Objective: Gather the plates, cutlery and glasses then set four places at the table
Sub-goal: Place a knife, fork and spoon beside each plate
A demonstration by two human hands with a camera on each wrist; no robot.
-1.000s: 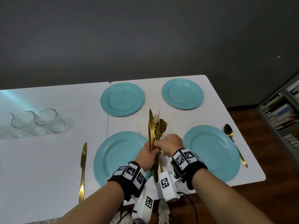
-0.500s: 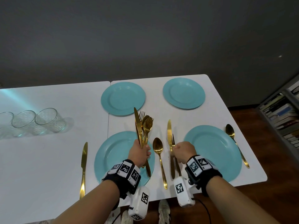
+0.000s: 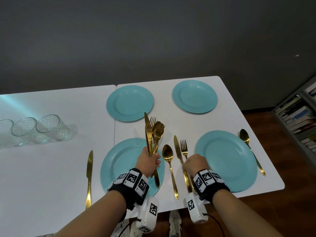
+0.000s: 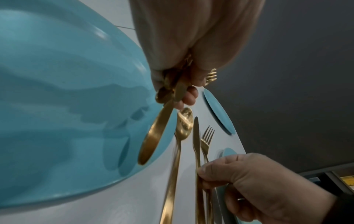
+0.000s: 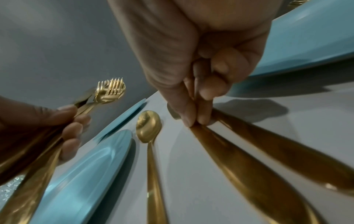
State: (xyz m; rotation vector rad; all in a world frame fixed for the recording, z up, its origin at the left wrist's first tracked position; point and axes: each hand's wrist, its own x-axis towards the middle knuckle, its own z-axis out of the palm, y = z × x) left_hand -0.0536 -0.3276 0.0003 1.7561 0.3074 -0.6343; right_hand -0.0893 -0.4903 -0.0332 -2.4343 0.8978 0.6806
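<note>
White table (image 3: 51, 168) | left hand (image 3: 149, 161) grips cutlery bundle (image 3: 153, 134) | right wrist: fingertips (image 5: 188, 121) on knife handle (image 5: 249, 166)

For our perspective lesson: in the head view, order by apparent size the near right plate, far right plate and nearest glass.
1. Near right plate
2. Far right plate, though nearness may exaggerate the gap
3. Nearest glass

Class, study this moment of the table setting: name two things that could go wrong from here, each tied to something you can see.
1. The left hand holds a loose cutlery bundle above the near left plate; a slack grip might drop pieces onto it.
2. The right hand pinches the knife and fork handles together, close to the spoon; shifting them may knock it askew.
</note>
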